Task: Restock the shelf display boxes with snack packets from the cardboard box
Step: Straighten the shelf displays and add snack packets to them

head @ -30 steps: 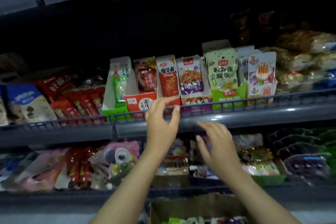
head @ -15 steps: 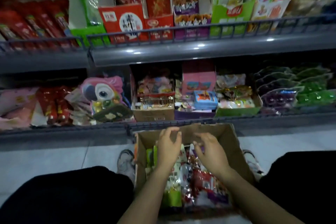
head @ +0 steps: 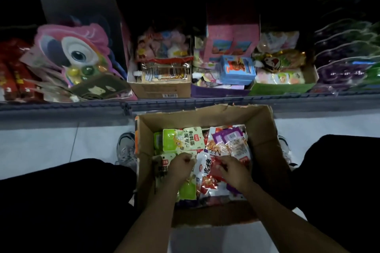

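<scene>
We are digging both hands into loose foil snack packets (head: 224,146): our left hand (head: 181,167) is curling onto a green-and-cream packet (head: 164,165), our right hand (head: 233,170) gripping a red packet (head: 213,167), inside the open brown cardboard box (head: 265,141) on the floor below the stocked shelf (head: 61,104).

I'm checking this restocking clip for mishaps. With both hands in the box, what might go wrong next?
The snack packets lie jumbled and overlapping in the brown cardboard box, so the left hand or right hand may lift the wrong flavour or drag neighbours out. The dim light makes similar labels easy to confuse.
</scene>
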A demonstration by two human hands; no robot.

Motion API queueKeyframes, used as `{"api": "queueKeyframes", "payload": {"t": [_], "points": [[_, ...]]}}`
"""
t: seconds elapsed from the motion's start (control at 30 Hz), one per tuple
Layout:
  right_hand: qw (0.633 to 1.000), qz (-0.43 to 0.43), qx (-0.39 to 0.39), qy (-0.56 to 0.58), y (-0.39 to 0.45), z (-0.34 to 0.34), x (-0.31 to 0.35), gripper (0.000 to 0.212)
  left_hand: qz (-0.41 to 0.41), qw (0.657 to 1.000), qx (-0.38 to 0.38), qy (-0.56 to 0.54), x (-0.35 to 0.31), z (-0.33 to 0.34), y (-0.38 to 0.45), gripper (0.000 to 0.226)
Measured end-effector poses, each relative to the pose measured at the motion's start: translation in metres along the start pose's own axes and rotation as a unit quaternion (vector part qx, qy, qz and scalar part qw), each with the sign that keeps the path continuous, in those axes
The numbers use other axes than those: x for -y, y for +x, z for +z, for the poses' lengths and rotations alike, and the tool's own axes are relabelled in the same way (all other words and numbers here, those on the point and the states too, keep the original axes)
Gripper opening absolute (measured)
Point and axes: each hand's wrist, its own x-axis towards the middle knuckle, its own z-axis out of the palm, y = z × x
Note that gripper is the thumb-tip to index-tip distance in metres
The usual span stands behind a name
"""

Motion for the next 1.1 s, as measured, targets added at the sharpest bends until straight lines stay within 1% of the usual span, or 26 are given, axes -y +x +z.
{"api": "queueKeyframes", "payload": {"t": [0.17, 0.27, 0.3, 0.33, 0.37, 0.4, 0.47, 0.5, 0.53, 0.6, 0.67, 0.73, 0.8, 0.93, 0.97, 1.03, 1.1], "points": [[0.995, 0.058, 0.062, 0.056, 0.008, 0.016, -0.010, 0.044, -0.013, 0.999, 0.024, 0.025, 0.006, 0.020, 0.008, 0.033], [0.989, 0.091, 0.070, 0.093, 0.011, 0.021, -0.014, 0.049, -0.057, 0.998, -0.005, -0.026, 0.006, 0.029, 0.011, 0.034], [0.989, 0.092, 0.067, 0.099, 0.012, 0.023, -0.015, 0.050, -0.073, 0.996, -0.016, -0.054, 0.007, 0.031, 0.013, 0.028], [0.988, 0.093, 0.065, 0.103, 0.013, 0.023, -0.016, 0.050, -0.084, 0.993, -0.019, -0.080, 0.009, 0.033, 0.015, 0.018], [0.989, 0.090, 0.062, 0.104, 0.014, 0.023, -0.016, 0.051, -0.093, 0.991, -0.015, -0.096, 0.008, 0.033, 0.015, 0.012], [0.989, 0.086, 0.060, 0.105, 0.014, 0.023, -0.016, 0.053, -0.099, 0.989, -0.010, -0.107, 0.008, 0.034, 0.015, 0.015], [0.988, 0.083, 0.058, 0.118, 0.014, 0.023, -0.018, 0.055, -0.112, 0.985, 0.000, -0.128, 0.007, 0.035, 0.016, 0.010], [0.987, 0.081, 0.057, 0.129, 0.013, 0.023, -0.018, 0.057, -0.120, 0.982, 0.001, -0.143, 0.005, 0.033, 0.016, 0.015], [0.985, 0.077, 0.055, 0.143, 0.012, 0.021, -0.017, 0.059, -0.128, 0.977, 0.005, -0.168, 0.002, 0.030, 0.015, 0.021], [0.981, 0.065, 0.053, 0.178, 0.009, 0.018, -0.013, 0.063, -0.157, 0.957, 0.040, -0.242, -0.007, 0.024, 0.013, 0.028], [0.976, 0.054, 0.049, 0.207, 0.006, 0.012, -0.003, 0.069, -0.167, 0.929, 0.093, -0.316, -0.019, 0.016, 0.006, 0.027], [0.974, 0.038, 0.039, 0.219, 0.005, 0.006, 0.007, 0.073, -0.150, 0.921, 0.120, -0.340, -0.030, 0.009, -0.001, 0.027], [0.972, 0.008, 0.018, 0.235, 0.001, -0.004, 0.018, 0.074, -0.116, 0.918, 0.124, -0.359, -0.039, 0.004, -0.004, 0.035], [0.968, -0.041, -0.034, 0.245, -0.013, -0.035, 0.042, 0.067, -0.047, 0.910, 0.146, -0.386, -0.070, -0.013, -0.020, 0.049], [0.965, -0.052, -0.041, 0.256, -0.018, -0.044, 0.050, 0.066, -0.025, 0.909, 0.151, -0.387, -0.080, -0.018, -0.026, 0.046], [0.954, -0.084, -0.050, 0.283, -0.026, -0.064, 0.063, 0.061, 0.014, 0.908, 0.151, -0.390, -0.101, -0.030, -0.039, 0.031], [0.943, -0.111, -0.051, 0.311, -0.038, -0.086, 0.080, 0.046, 0.068, 0.915, 0.147, -0.369, -0.123, -0.042, -0.056, 0.028]]}}
